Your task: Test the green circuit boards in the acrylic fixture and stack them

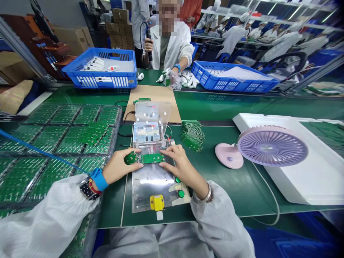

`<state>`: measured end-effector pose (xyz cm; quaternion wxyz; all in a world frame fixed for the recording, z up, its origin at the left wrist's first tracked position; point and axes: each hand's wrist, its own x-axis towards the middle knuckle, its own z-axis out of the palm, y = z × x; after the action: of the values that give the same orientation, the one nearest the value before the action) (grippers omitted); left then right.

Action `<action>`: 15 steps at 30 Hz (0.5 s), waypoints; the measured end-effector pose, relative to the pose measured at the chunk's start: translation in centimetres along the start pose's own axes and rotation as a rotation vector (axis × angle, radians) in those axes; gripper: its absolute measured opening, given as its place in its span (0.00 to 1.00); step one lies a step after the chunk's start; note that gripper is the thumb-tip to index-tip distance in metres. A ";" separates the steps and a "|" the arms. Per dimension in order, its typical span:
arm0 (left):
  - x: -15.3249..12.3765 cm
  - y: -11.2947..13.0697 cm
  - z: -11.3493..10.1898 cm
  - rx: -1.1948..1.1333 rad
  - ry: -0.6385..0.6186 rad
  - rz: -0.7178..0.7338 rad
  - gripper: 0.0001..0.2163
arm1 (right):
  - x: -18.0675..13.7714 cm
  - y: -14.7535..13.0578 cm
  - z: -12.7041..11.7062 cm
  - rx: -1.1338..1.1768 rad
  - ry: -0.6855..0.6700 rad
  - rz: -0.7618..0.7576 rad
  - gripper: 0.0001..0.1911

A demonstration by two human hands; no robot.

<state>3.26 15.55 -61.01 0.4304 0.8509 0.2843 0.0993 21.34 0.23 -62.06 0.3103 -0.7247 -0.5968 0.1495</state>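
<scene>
A long green circuit board (152,158) lies across the metal test fixture (150,182), under its raised clear lid (153,111). My left hand (120,165) is at the board's left end, thumb and forefinger spread along its edges. Tucked in that same hand is another green circuit board (131,158). On the right end, my right hand (178,163) pinches the long board's edges between thumb and forefinger. The fixture carries green buttons (181,194) and a yellow latch piece (157,202) at its near end.
Trays of green boards (67,143) fill the left side. A fanned stack of boards (192,135) stands right of the fixture. Farther right are a pink fan (272,146) and a white foam tray (282,186). Blue baskets (104,80) and a co-worker (172,46) are opposite.
</scene>
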 end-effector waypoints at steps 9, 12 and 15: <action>0.0 0.0 0.2 0.024 0.017 0.031 0.16 | 0.3 -0.1 0.0 0.041 0.001 -0.020 0.16; -0.1 0.1 0.2 0.033 0.011 0.046 0.15 | 0.2 -0.2 -0.1 0.039 -0.007 -0.010 0.16; -0.2 0.0 0.2 0.030 0.005 0.048 0.15 | 0.1 -0.2 -0.1 0.034 -0.007 -0.002 0.17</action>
<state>3.17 15.31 -61.11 0.4146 0.8636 0.2662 0.1075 21.29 0.35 -61.82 0.3204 -0.7184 -0.5959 0.1618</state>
